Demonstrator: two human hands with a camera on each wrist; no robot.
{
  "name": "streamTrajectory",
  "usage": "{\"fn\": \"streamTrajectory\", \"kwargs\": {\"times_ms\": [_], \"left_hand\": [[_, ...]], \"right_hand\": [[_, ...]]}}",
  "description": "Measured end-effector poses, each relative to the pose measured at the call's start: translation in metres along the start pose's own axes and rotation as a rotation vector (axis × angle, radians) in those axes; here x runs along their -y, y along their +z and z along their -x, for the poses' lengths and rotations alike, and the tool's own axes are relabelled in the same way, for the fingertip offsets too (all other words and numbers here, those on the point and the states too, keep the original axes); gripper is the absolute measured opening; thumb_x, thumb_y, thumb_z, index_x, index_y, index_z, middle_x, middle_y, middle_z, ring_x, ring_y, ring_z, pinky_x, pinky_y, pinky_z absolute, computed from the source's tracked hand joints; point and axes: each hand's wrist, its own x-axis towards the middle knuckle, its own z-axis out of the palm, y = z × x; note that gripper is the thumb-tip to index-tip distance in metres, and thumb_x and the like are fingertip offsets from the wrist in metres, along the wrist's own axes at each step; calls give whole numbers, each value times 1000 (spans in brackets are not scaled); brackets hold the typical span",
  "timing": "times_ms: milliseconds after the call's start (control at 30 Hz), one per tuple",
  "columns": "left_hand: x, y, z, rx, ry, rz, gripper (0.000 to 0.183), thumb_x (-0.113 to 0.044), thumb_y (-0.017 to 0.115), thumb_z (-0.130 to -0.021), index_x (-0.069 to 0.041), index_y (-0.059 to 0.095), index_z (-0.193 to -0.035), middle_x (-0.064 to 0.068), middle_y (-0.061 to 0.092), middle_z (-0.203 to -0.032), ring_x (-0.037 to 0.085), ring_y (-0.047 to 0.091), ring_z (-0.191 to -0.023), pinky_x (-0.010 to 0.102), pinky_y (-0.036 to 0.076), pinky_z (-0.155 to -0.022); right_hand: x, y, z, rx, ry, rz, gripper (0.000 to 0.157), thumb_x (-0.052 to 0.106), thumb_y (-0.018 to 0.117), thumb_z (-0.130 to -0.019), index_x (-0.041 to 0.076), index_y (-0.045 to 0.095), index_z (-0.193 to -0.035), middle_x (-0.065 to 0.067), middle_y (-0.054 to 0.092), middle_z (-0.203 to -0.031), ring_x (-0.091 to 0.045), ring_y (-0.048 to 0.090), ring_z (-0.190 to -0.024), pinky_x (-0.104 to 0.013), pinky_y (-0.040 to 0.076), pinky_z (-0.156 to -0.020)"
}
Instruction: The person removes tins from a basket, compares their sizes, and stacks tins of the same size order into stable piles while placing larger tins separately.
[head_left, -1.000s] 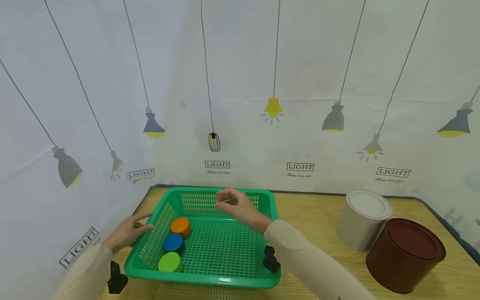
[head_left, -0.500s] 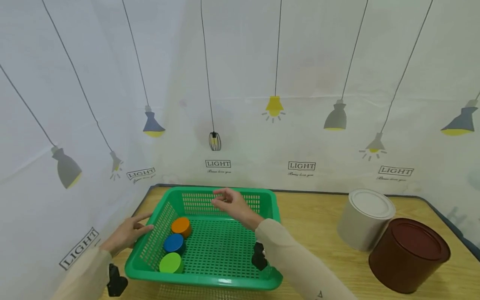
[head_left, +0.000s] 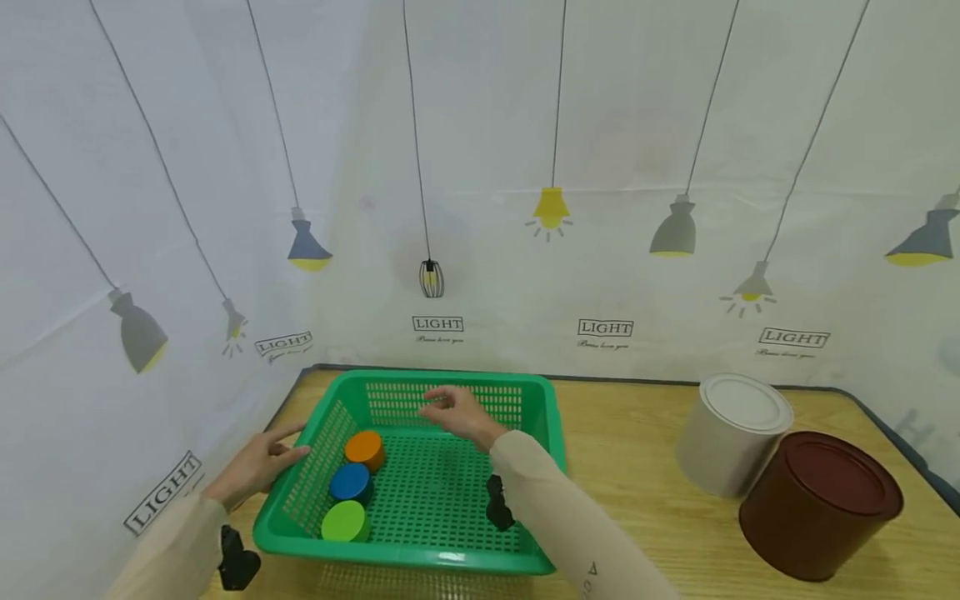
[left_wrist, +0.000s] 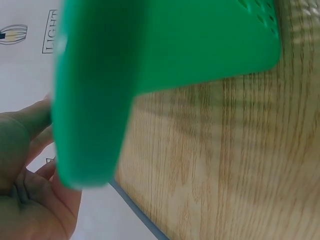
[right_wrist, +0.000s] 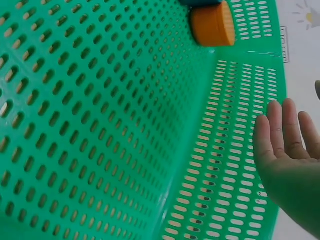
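A green plastic basket [head_left: 405,560] with slotted walls sits on the table. My left hand [head_left: 255,467] holds its left rim, thumb over the edge; in the left wrist view part of that hand is hidden behind the blurred rim. Three short round blocks stand in a row along the basket's left wall: orange [head_left: 364,450] at the back, blue [head_left: 351,483] in the middle, lime green [head_left: 345,522] in front. My right hand [head_left: 459,413] hovers over the back of the basket with nothing in it. Its fingers are loosely extended in the right wrist view.
To the right of the basket stand a white lidded can [head_left: 731,433] and a dark red-brown lidded can [head_left: 817,504], close together. A white curtain [head_left: 495,250] printed with lamps hangs behind the wooden table [head_left: 622,467].
My right hand and forearm have shifted a little to the left over the basket. The left hand keeps its place at the rim, and the blocks stay where they were.
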Motion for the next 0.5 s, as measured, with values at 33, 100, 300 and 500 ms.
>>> {"fn": "streamTrajectory", "kwargs": {"times_ms": [33,100,300,500], "left_hand": [[0,0,0,-5,-2,-2,58,-19,50,-91,7,23,-136,17,60,-90,24,61,-71,38,53,-57],[0,1,-1,-15,-11,-1,59,-21,51,-91,7,24,-136,18,60,-90,24,61,-71,38,53,-57],[2,5,0,-28,-36,20,58,-21,50,-92,5,25,-136,18,60,-91,24,62,-71,38,53,-58],[3,5,2,-43,-51,34,58,-22,50,-92,3,24,-138,18,59,-93,24,62,-72,38,53,-57]], "right_hand": [[-1,1,-1,9,9,-7,40,17,58,-87,0,49,-122,-11,56,-104,-30,54,-99,-43,45,-85],[-4,5,-4,23,16,-10,41,16,58,-86,-1,48,-122,-12,56,-104,-31,53,-100,-43,44,-85],[-13,20,-5,48,32,-16,40,14,59,-85,-4,49,-120,-13,56,-105,-32,53,-100,-43,45,-84],[-8,30,-4,79,58,-46,39,12,59,-86,-3,49,-120,-14,56,-105,-34,52,-102,-43,47,-81]]}}
